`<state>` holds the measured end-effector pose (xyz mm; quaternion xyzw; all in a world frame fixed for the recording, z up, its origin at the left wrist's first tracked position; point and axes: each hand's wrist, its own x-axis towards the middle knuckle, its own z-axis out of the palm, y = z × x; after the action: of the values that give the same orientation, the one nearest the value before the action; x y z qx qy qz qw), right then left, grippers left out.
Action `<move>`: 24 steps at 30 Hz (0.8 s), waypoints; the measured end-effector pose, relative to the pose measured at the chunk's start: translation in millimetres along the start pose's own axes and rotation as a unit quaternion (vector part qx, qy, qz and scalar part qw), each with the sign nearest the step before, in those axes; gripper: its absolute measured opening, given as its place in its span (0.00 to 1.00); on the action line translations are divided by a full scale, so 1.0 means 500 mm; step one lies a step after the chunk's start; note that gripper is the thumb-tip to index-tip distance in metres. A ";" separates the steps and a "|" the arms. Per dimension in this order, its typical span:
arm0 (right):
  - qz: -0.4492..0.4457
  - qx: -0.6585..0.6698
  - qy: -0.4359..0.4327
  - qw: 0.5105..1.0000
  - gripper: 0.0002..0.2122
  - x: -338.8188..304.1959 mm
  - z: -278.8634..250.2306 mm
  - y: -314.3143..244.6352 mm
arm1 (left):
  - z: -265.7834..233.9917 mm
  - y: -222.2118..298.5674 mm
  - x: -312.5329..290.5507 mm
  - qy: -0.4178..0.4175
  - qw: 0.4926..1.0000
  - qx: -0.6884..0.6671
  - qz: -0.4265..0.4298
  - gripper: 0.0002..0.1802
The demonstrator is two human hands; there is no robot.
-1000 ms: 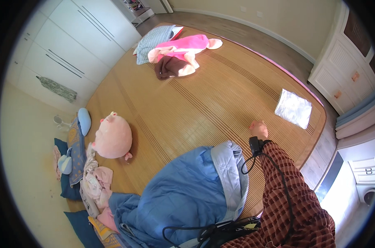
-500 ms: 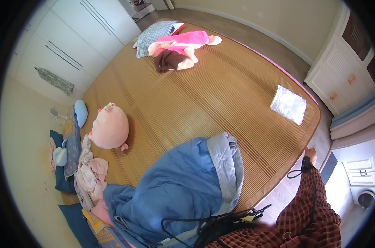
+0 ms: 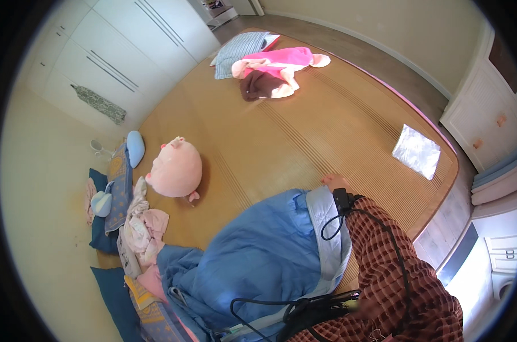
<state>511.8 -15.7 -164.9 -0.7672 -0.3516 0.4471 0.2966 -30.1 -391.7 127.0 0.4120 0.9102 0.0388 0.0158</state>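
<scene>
A blue quilt (image 3: 258, 251) with a pale grey border (image 3: 327, 219) lies bunched on the near part of the bed. My right hand (image 3: 333, 182) is over the mat, beside the far end of that grey border. Its fingers show small, loosely bent and apart, and nothing is seen in them. A black strap with a cable (image 3: 343, 199) sits at the right wrist. My left hand is not in view. Dark cables (image 3: 304, 310) lie across the quilt's near edge, in front of my body.
The woven mat (image 3: 258, 142) covers the bed. On it are a round pink plush toy (image 3: 178, 168), a pink and brown plush (image 3: 270, 74), a striped pillow (image 3: 241, 54) and a silvery flat packet (image 3: 416, 151). Crumpled clothes (image 3: 144, 231) and pillows line the left side. White wardrobes (image 3: 121, 45) stand beyond.
My right hand has swung left from beyond the bed's right edge to the quilt's grey border. The view has shifted, so the bed's things sit further right. The quilt keeps its shape.
</scene>
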 end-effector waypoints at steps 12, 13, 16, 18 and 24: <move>-0.039 -0.138 -0.469 0.872 0.30 -0.140 -0.048 -0.077 | 0.013 -0.030 0.005 -0.018 0.999 0.048 0.005 0.19; -0.020 -0.136 -0.484 0.865 0.30 -0.145 -0.042 -0.070 | 0.016 -0.027 0.007 -0.014 0.998 0.057 0.011 0.19; 0.012 -0.113 -0.525 0.844 0.29 -0.128 -0.029 -0.046 | 0.017 -0.009 0.005 -0.008 0.999 0.045 0.020 0.19; 0.025 -0.093 -0.550 0.830 0.28 -0.116 -0.037 -0.036 | 0.016 0.003 0.004 -0.007 0.999 0.023 0.024 0.19; 0.048 0.105 -0.413 0.903 0.20 -0.111 -0.140 -0.165 | 0.013 -0.030 -0.007 0.012 0.998 -0.011 0.054 0.18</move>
<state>532.2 -22.6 -45.1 -0.4938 -0.3562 0.7721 0.1820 -38.9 -403.9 119.1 0.4598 0.8863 0.0550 0.0075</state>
